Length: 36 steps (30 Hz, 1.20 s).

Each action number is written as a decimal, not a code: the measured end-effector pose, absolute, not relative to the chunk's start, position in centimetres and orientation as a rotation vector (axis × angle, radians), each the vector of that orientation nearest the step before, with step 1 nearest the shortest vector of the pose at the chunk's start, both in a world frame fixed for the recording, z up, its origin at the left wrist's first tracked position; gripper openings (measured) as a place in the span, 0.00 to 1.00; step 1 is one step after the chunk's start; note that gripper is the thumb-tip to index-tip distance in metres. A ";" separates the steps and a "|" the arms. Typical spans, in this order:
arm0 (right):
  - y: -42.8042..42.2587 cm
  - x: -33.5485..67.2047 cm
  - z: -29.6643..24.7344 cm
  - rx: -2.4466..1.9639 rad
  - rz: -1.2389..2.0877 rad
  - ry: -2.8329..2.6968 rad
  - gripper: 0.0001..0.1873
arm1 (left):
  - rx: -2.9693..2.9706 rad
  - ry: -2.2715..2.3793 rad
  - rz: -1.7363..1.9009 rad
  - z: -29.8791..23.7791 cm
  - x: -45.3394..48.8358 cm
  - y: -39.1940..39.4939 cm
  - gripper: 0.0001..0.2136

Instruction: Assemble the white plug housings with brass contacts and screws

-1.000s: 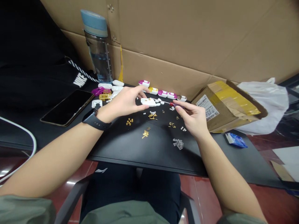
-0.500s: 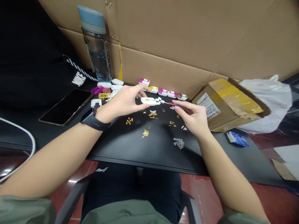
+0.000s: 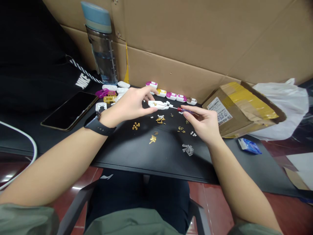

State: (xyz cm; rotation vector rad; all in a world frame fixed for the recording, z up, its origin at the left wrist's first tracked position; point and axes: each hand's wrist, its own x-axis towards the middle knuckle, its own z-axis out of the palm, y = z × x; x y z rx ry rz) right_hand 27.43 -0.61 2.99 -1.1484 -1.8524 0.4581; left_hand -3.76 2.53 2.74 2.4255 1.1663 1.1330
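My left hand [image 3: 129,105] pinches a white plastic housing [image 3: 156,104] with small brass parts in it. My right hand [image 3: 202,123] holds a thin screwdriver [image 3: 184,110] with a red handle, and its shaft reaches toward the housing. Loose brass pieces [image 3: 160,120] and small white bits lie on the black table [image 3: 127,153] below my hands. Further brass parts [image 3: 153,139] sit nearer me. A row of white and magenta casings [image 3: 171,96] stands beyond my fingers.
A black phone [image 3: 69,111] lies left of my wrist, and a water bottle [image 3: 101,49] stands behind it. A taped cardboard parcel [image 3: 237,111] and a white plastic bag [image 3: 281,111] are at the right. A cardboard sheet [image 3: 195,42] rises behind the table.
The whole view has tilted slightly with my head. Both hands keep the same hold, and the screwdriver stays close to the housing.
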 end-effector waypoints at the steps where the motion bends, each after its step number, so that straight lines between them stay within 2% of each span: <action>1: -0.6 27.4 3.0 -1.149 0.455 -1.854 0.15 | 2.425 1.169 1.134 2.7 -3.8 2.6 0.22; 12: -0.6 27.5 3.1 -1.150 0.455 -1.848 0.14 | 2.413 1.137 1.125 2.7 -3.9 2.9 0.23; 19: -0.7 27.8 3.3 -1.168 0.425 -1.824 0.14 | 2.366 0.956 1.030 2.6 -4.3 3.1 0.24; 36: -0.9 27.4 3.8 -1.152 0.441 -1.787 0.12 | 2.376 1.082 1.240 1.1 -2.4 2.8 0.23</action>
